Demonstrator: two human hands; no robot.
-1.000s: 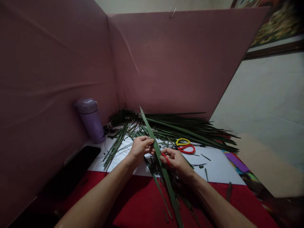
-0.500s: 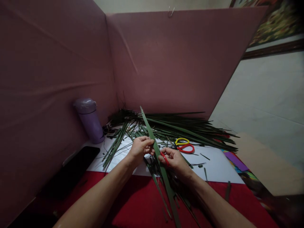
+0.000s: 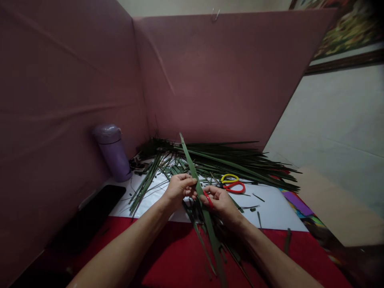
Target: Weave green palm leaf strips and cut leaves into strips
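A long green leaf strip [image 3: 190, 162] slants from its pointed tip at the back down towards the front edge. My left hand [image 3: 182, 188] pinches it near the middle between thumb and fingers. Just below, my right hand [image 3: 218, 200] is closed around a red-handled tool [image 3: 208, 199] at the leaf's right edge. Only the curved red handle shows; its working end is hidden by the leaf and fingers. Behind my right hand lie scissors [image 3: 232, 184] with one yellow and one red handle loop.
A heap of long leaves [image 3: 234, 160] spreads along the back. Cut strips [image 3: 146, 182] and scraps lie on white paper [image 3: 270, 210] over a red cloth [image 3: 168, 256]. At left are a purple bottle [image 3: 114, 156] and a black phone-like slab [image 3: 93, 212]. Pink panels [image 3: 210, 80] enclose the back and left.
The leaf's tip and my left hand have shifted slightly to the right. My right hand stays at nearly the same place, still holding the red-handled tool.
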